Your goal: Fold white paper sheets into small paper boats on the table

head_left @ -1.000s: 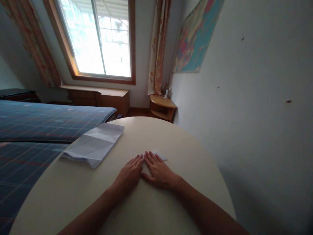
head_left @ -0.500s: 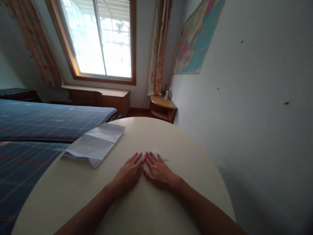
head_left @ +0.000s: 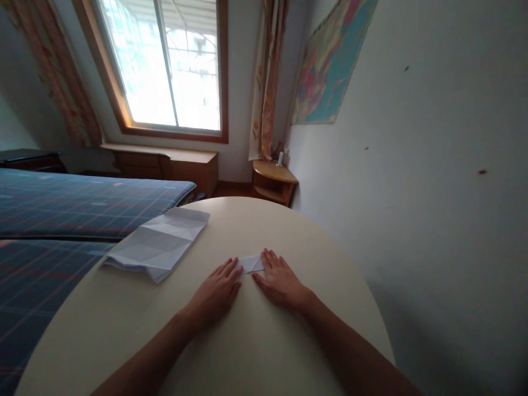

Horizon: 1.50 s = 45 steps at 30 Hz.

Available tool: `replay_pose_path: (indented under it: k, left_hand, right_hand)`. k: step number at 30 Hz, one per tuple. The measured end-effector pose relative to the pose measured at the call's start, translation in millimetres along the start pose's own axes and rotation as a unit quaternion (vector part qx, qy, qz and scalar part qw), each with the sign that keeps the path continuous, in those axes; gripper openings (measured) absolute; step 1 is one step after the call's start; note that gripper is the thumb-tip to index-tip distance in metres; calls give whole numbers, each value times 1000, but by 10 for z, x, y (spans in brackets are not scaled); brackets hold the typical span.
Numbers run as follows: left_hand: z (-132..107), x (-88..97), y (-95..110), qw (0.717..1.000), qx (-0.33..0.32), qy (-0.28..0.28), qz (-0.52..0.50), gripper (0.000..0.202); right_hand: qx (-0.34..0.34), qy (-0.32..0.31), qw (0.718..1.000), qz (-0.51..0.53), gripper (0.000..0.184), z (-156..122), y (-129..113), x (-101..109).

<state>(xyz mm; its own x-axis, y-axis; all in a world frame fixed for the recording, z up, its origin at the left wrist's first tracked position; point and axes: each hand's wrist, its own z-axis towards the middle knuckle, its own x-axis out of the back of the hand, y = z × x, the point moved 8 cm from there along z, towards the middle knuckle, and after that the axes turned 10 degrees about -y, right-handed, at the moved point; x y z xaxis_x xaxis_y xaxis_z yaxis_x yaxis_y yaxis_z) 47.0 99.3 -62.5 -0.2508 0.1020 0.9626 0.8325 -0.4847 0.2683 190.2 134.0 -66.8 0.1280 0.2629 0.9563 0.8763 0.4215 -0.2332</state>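
Observation:
A small folded piece of white paper [head_left: 251, 264] lies flat on the round cream table [head_left: 231, 352]. My left hand [head_left: 218, 286] rests palm down on its left end, with the fingers laid out straight. On its right end lies my right hand [head_left: 278, 278], also flat, fingers stretched forward and the thumb apart. The creased middle of the paper shows between the two hands; its ends are hidden under my fingers. Farther left, near the table's edge, is a larger creased white sheet [head_left: 165, 239], which neither hand touches.
A bed with a blue plaid mattress [head_left: 82, 201] borders the table on the left. To the right runs a white wall [head_left: 412, 231] with a map [head_left: 325, 71] on it. Beyond the table stand a wooden corner shelf [head_left: 274, 171] and a low desk [head_left: 193, 157] under the window [head_left: 190, 71].
My right hand has slid to the right along the folded paper, uncovering its middle. My left hand stays at nearly the same place. The larger sheet has not moved.

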Motion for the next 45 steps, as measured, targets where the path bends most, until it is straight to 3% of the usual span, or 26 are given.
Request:
replay_pose_path:
  k: [3, 8, 15, 21, 25, 37, 45]
  left_hand:
    - [-3, 2, -14, 1000, -8, 20, -6, 42]
    - [0, 9, -16, 998, -38, 37, -25, 43]
    - [5, 41, -63, 998, -19, 37, -39, 41]
    - [-11, 124, -61, 998, -18, 50, -43, 35]
    - [-11, 169, -59, 997, -22, 69, -28, 33]
    - [10, 207, -18, 997, -33, 68, -7, 24]
    - [28, 158, -81, 999, -4, 35, 0, 25]
  right_hand:
    - [33, 27, 999, -7, 76, -11, -106, 23]
    - [166, -27, 986, 6, 70, -35, -458, -30]
    - [158, -41, 987, 9, 60, -26, -337, 33]
    - [217, 20, 975, 39, 43, -9, -137, 237]
    - [219, 52, 972, 70, 32, 7, -52, 320]
    - [215, 66, 971, 80, 16, -31, -144, 331]
    - [190, 64, 978, 52, 19, -45, -241, 322]
